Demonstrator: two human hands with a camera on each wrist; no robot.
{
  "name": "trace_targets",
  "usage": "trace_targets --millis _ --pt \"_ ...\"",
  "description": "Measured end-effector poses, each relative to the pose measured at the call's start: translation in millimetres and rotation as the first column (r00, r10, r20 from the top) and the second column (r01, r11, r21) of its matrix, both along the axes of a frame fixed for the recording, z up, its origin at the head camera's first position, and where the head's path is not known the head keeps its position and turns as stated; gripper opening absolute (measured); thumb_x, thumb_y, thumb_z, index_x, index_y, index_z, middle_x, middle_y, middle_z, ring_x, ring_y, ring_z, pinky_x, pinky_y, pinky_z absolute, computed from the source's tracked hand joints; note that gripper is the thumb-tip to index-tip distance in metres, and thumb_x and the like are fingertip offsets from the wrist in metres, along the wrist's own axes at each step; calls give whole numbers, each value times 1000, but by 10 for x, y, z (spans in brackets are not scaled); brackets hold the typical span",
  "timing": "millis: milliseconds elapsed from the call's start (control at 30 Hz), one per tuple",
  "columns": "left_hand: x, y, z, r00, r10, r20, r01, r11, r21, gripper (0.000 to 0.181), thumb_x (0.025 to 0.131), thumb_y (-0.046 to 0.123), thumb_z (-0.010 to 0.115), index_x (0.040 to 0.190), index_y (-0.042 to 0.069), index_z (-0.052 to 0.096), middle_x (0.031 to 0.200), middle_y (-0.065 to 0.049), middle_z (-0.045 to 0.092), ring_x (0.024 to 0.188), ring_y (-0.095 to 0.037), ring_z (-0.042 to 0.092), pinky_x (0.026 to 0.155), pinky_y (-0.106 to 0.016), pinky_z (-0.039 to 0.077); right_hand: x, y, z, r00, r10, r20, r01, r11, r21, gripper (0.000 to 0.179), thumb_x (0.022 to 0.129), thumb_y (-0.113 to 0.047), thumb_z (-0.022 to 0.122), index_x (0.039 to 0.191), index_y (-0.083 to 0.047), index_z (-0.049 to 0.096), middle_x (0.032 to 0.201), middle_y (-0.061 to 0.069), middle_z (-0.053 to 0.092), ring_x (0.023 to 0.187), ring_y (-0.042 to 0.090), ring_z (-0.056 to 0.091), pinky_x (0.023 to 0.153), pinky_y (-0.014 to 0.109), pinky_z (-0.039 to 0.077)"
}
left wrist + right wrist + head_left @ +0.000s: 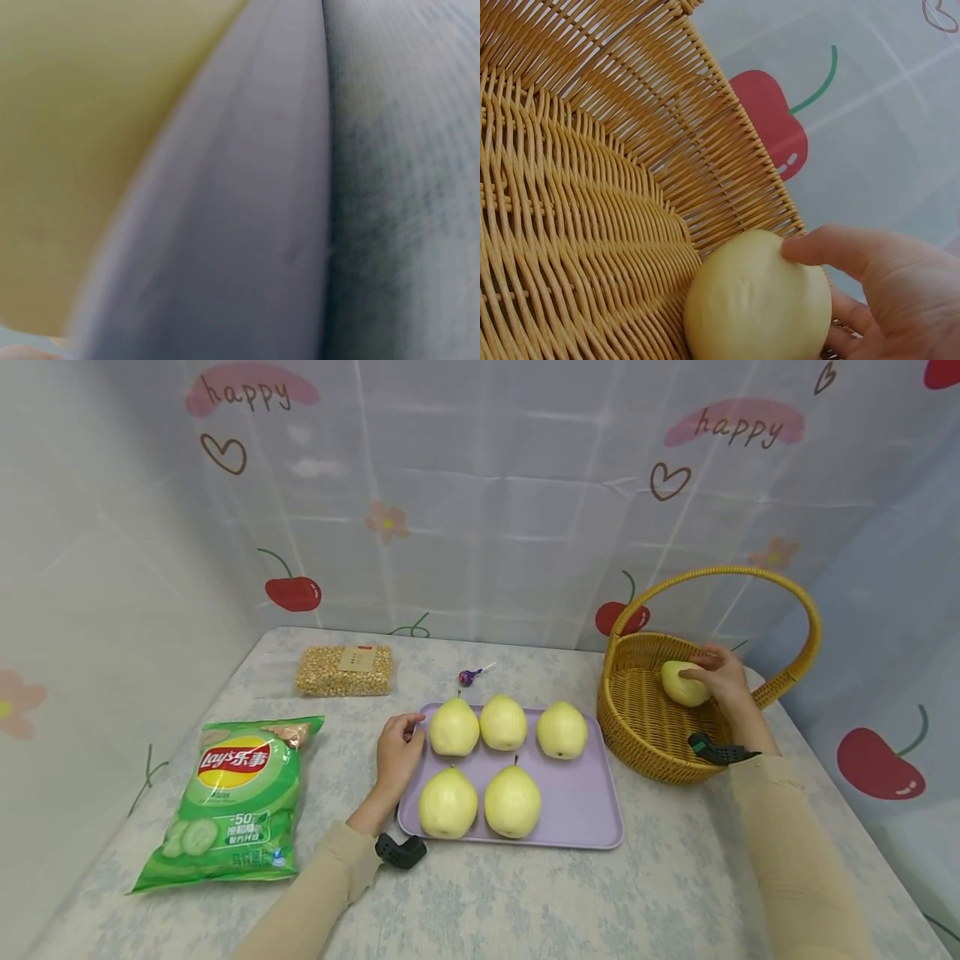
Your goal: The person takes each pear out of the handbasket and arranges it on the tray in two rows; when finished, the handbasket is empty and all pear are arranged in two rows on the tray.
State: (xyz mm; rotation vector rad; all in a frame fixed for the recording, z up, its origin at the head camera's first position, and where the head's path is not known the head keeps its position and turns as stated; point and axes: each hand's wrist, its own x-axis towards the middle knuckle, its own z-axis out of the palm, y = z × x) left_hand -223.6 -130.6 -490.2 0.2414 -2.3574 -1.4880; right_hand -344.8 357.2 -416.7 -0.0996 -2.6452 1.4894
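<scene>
My right hand (722,675) grips a pale yellow pear (684,685) inside the brown wicker basket (637,743). In the right wrist view the thumb presses the top of this pear (754,300), which sits against the woven wall; other fingers are partly hidden behind it. My left hand (396,756) lies at the left rim of the lilac tray (573,810), fingers loosely bent with the tips close to the corner. Several pears stand on the tray, the nearest to this hand being the back-left pear (453,727). The left wrist view shows mostly the tray's side (247,187).
A green bag of chips (232,802) lies on the left of the table. Behind it is a clear pack of yellow kernels (345,671). A wrapped lollipop (468,677) lies behind the tray. The basket's tall handle (813,627) arches over the right side.
</scene>
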Motion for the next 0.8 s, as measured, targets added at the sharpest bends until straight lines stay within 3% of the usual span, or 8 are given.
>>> trace_targets --millis 67,133,200,333,500,633,733,800 --pt "5 -1 5 1000 -1 3 1 1000 4 28 86 7 53 109 2 68 109 -15 62 94 -26 58 82 -34 48 -2 0 4 999 35 33 -36 999 30 76 90 -23 64 148 3 23 132 17 49 126 32 43 97 27 44" --pt "10 -1 8 1000 -4 7 4 1000 6 28 86 7 53 109 2 68 109 -15 62 94 -26 58 82 -34 47 -8 9 7 994 77 82 -81 995 55 82 91 -28 63 150 3 16 145 30 34 136 44 30 108 45 37" --pt "15 -1 14 1000 -6 10 6 1000 7 28 87 7 53 110 2 68 109 -15 62 94 -26 58 83 -35 48 -16 18 8 982 127 142 -137 989 62 88 91 -31 62 151 3 8 151 35 19 138 50 21 112 57 26" --pt "19 -2 18 1000 -10 14 9 1000 8 28 87 7 53 110 2 68 110 -16 61 95 -27 58 83 -35 48 -26 27 6 953 192 233 -213 975 70 93 91 -35 61 152 2 -1 154 35 4 140 53 10 113 62 17" --pt "19 -3 12 1000 -11 16 11 1000 5 28 87 7 53 110 2 68 110 -15 61 94 -26 58 82 -34 47 -21 30 0 942 204 266 -230 970 71 92 93 -37 57 150 6 -1 154 35 1 140 53 11 112 60 21" --pt "16 -3 5 1000 -8 9 8 1000 0 28 86 7 53 110 2 68 109 -15 62 92 -26 57 82 -34 47 -20 29 -1 934 213 288 -244 967 76 94 93 -40 56 150 6 -2 154 35 3 136 47 26 96 35 47" --pt "14 -4 1 1000 -8 5 8 1000 1 28 87 7 53 110 2 68 109 -15 62 93 -27 58 82 -34 47 -22 22 -1 932 208 297 -240 968 78 96 92 -41 57 151 5 -2 153 34 6 120 31 46 73 17 49" --pt "13 -5 1 1000 -10 5 10 1000 4 28 87 7 53 110 3 68 110 -15 62 94 -27 58 83 -35 47 -24 19 -4 933 202 297 -235 969 78 97 91 -41 59 151 4 -2 153 35 8 105 16 51 70 16 50"
